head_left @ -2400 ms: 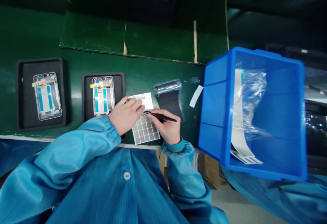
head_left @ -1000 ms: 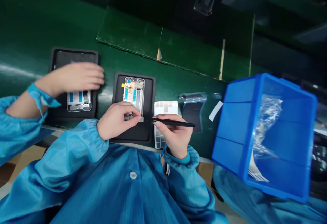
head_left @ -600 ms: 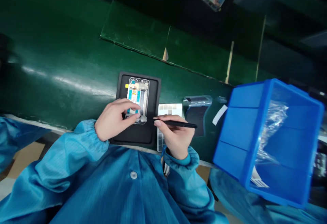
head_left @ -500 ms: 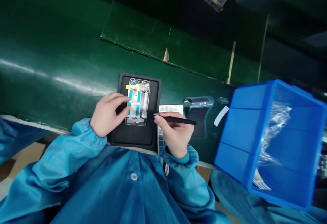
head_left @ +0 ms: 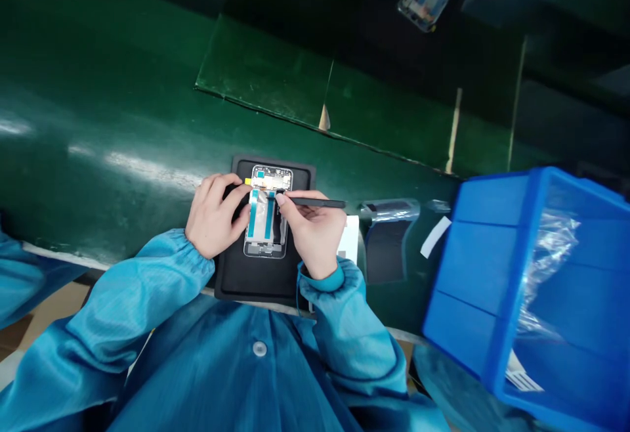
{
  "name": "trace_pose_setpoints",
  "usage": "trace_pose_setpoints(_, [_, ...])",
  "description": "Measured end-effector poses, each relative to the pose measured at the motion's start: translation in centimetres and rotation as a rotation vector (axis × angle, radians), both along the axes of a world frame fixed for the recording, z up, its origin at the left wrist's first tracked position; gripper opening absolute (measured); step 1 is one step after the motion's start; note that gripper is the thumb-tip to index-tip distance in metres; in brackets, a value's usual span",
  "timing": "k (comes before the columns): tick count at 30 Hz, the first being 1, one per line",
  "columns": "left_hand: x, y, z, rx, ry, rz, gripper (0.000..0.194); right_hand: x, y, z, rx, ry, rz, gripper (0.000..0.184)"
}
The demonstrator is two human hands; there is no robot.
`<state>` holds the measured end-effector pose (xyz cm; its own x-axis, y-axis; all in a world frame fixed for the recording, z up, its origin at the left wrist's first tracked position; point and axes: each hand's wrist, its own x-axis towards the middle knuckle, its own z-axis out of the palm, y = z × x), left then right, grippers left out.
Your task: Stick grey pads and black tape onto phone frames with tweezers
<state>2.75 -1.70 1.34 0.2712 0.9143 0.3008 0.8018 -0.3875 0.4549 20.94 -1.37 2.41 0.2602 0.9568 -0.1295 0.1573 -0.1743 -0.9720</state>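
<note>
Tweezers over the open phone, both hands in close!
Here, through the head view, the phone (head_left: pixel 262 216) lies face-up in its black tray (head_left: pixel 246 281), nearer the tray's far edge, and the tray sits at the desk's (head_left: pixel 162 117) near edge. The left hand (head_left: pixel 212 215) has its fingers loosely curled and parted, pinching nothing, tips by the phone's left edge near the yellow tab (head_left: pixel 248 181). The right hand (head_left: pixel 315 225) is closed firmly around black tweezers (head_left: pixel 319 203), points over the phone's upper middle; whether they touch, I can't tell. Right of the tray: a partly hidden white sheet (head_left: pixel 350 238), dark film (head_left: pixel 386 251), a white strip (head_left: pixel 436 237), then the blue bin (head_left: pixel 472 248).
</note>
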Motion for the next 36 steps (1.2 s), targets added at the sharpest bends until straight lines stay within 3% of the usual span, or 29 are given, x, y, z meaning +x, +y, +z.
trace_pose_setpoints(36, [0.03,-0.04,0.08,-0.040,0.002,-0.004,0.029,-0.06,-0.03,-0.13,-0.007,-0.124,0.025,0.015])
